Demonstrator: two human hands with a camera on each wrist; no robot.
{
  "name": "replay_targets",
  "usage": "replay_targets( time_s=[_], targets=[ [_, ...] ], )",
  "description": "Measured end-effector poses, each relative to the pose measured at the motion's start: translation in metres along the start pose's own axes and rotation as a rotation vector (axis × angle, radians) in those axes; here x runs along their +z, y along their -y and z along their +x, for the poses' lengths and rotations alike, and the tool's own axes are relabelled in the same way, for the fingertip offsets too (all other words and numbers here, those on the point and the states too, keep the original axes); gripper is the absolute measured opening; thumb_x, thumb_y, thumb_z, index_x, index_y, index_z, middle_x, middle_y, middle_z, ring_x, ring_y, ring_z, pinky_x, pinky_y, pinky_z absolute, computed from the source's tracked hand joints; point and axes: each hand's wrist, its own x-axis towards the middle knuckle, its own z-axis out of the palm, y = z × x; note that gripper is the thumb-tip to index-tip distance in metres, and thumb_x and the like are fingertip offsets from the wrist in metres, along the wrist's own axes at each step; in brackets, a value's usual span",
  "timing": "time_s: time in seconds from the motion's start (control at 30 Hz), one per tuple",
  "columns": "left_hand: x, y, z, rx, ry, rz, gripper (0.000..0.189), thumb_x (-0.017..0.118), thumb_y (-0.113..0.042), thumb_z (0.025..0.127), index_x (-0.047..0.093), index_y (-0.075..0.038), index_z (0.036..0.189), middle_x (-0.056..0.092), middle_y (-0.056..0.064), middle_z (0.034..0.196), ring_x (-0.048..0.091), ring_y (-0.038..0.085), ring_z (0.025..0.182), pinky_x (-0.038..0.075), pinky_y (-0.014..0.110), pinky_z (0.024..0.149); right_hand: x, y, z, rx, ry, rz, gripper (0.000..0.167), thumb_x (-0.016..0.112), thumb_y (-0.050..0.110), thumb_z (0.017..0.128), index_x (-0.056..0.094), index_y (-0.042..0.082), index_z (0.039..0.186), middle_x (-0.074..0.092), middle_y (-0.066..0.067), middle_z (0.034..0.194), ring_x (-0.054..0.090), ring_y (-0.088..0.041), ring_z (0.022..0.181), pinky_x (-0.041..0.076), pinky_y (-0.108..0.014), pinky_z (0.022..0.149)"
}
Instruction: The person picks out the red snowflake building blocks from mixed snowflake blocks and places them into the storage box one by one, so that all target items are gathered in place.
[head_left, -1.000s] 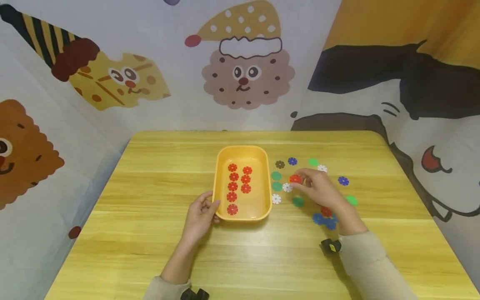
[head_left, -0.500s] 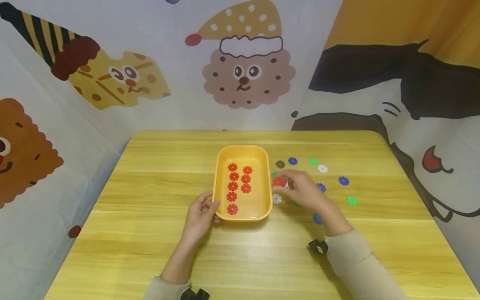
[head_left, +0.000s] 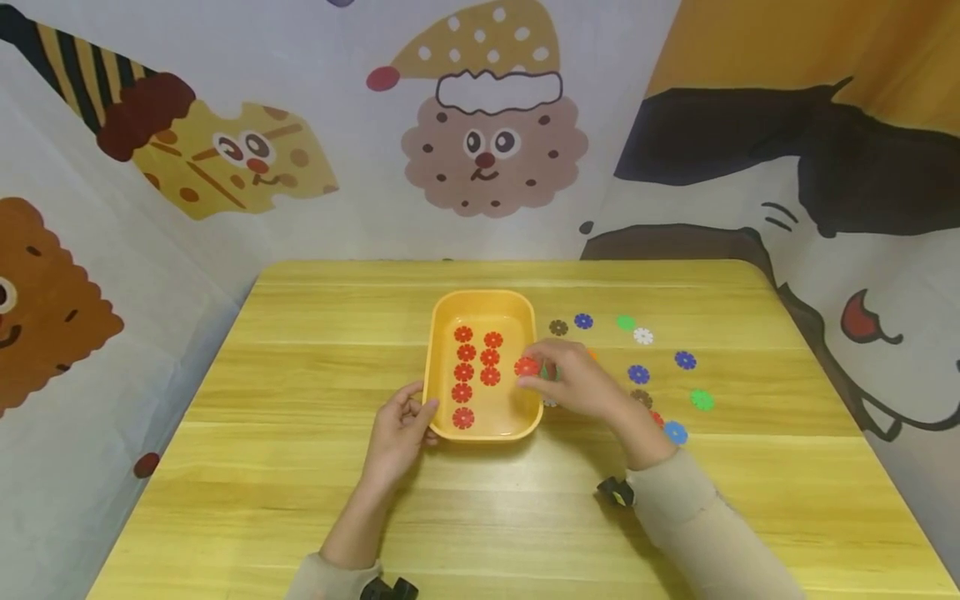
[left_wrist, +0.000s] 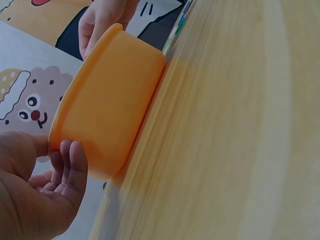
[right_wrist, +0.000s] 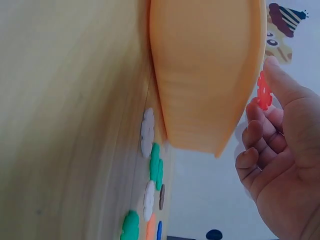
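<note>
A yellow-orange plastic tray (head_left: pixel 517 412) sits on the wooden table. Inside lie two columns of red snowflake discs (head_left: pixel 465 372), longer on the left. My left hand (head_left: pixel 397 437) holds the tray's near left corner, thumb on the rim and fingers curled against the outer wall, as the left wrist view also shows. My right hand (head_left: pixel 581 379) is over the tray's right rim. Between thumb and forefinger it pinches one red snowflake disc (head_left: pixel 527 367), held above the tray floor; the right wrist view shows this disc (right_wrist: pixel 264 91) edge-on.
Right of the tray, loose discs are scattered: brown (head_left: pixel 558 327), dark blue (head_left: pixel 638 374), white (head_left: pixel 642 336), bright green (head_left: pixel 702 400) and light blue (head_left: pixel 676 432). Some are partly hidden by my right hand and forearm. A cartoon-printed cloth (head_left: pixel 495 242) hangs behind the table.
My right hand has moved left with the red disc, from above the loose discs to over the tray's right side. My left hand and the tray have stayed in place.
</note>
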Motion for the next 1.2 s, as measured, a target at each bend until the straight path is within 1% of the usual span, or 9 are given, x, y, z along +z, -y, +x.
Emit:
replay_targets(
  time_s=[0.1, 0.27, 0.47, 0.7, 0.77, 0.83, 0.97, 1.2],
  targets=[
    [0.000, 0.000, 0.000, -0.002, 0.000, -0.002, 0.042, 0.064, -0.007, 0.100, 0.053, 0.002, 0.140, 0.060, 0.016, 0.085, 0.065, 0.019, 0.063, 0.064, 0.029, 0.059, 0.003, 0.002, 0.002, -0.016, -0.004, 0.004, 0.043, 0.078, 0.027, 0.090, 0.067, 0.000, 0.122, 0.061, 0.005, 0.087, 0.054, -0.012, 0.072, 0.053, -0.025, 0.062],
    [0.000, -0.001, 0.000, -0.002, 0.002, -0.005, 0.043, 0.065, -0.007, 0.100, 0.053, 0.001, 0.140, 0.060, 0.016, 0.085, 0.064, 0.019, 0.064, 0.064, 0.029, 0.059, 0.008, 0.006, 0.007, -0.057, -0.009, -0.003, 0.040, 0.079, 0.027, 0.090, 0.069, 0.003, 0.120, 0.061, 0.004, 0.088, 0.055, -0.017, 0.073, 0.053, -0.026, 0.063],
    [0.001, -0.002, 0.000, 0.000, 0.004, -0.004, 0.042, 0.064, -0.007, 0.100, 0.053, 0.001, 0.140, 0.059, 0.014, 0.084, 0.064, 0.019, 0.064, 0.064, 0.029, 0.059, 0.014, 0.012, 0.014, -0.036, 0.018, -0.047, 0.041, 0.078, 0.031, 0.091, 0.069, 0.003, 0.120, 0.062, 0.002, 0.088, 0.054, -0.015, 0.074, 0.053, -0.027, 0.064],
    [0.000, -0.001, 0.000, 0.006, 0.007, -0.007, 0.041, 0.064, -0.007, 0.100, 0.054, 0.002, 0.139, 0.057, 0.013, 0.084, 0.064, 0.018, 0.062, 0.064, 0.029, 0.058, 0.025, 0.015, 0.021, -0.071, 0.046, -0.056, 0.040, 0.077, 0.028, 0.092, 0.068, 0.003, 0.121, 0.067, -0.002, 0.103, 0.061, -0.015, 0.091, 0.058, -0.030, 0.081],
    [0.000, 0.000, 0.000, 0.006, 0.007, -0.008, 0.041, 0.064, -0.008, 0.100, 0.054, 0.002, 0.139, 0.057, 0.013, 0.084, 0.064, 0.017, 0.062, 0.064, 0.029, 0.059, 0.028, 0.016, 0.022, -0.084, 0.058, -0.073, 0.040, 0.078, 0.028, 0.091, 0.069, 0.003, 0.120, 0.068, -0.003, 0.105, 0.062, -0.016, 0.094, 0.059, -0.030, 0.084],
    [0.000, 0.000, 0.000, 0.005, 0.006, -0.008, 0.041, 0.064, -0.008, 0.100, 0.054, 0.002, 0.139, 0.057, 0.014, 0.084, 0.064, 0.018, 0.063, 0.064, 0.029, 0.059, 0.030, 0.016, 0.025, -0.096, 0.068, -0.099, 0.040, 0.079, 0.028, 0.090, 0.069, 0.002, 0.119, 0.069, -0.004, 0.105, 0.064, -0.017, 0.094, 0.059, -0.030, 0.085],
    [0.000, 0.000, -0.001, 0.000, -0.001, -0.003, 0.041, 0.064, -0.007, 0.100, 0.053, 0.001, 0.139, 0.058, 0.015, 0.085, 0.064, 0.019, 0.063, 0.064, 0.029, 0.059, 0.034, 0.017, 0.030, -0.116, 0.095, -0.158, 0.036, 0.080, 0.031, 0.088, 0.071, 0.005, 0.113, 0.070, -0.002, 0.100, 0.065, -0.017, 0.090, 0.058, -0.029, 0.083],
    [0.001, -0.001, -0.002, 0.008, 0.003, -0.001, 0.042, 0.064, -0.006, 0.099, 0.053, 0.003, 0.139, 0.058, 0.014, 0.083, 0.064, 0.018, 0.063, 0.063, 0.029, 0.058, 0.040, 0.015, 0.033, -0.090, 0.138, -0.287, 0.031, 0.080, 0.038, 0.087, 0.073, 0.012, 0.103, 0.066, 0.005, 0.090, 0.059, -0.012, 0.081, 0.051, -0.031, 0.079]
  ],
)
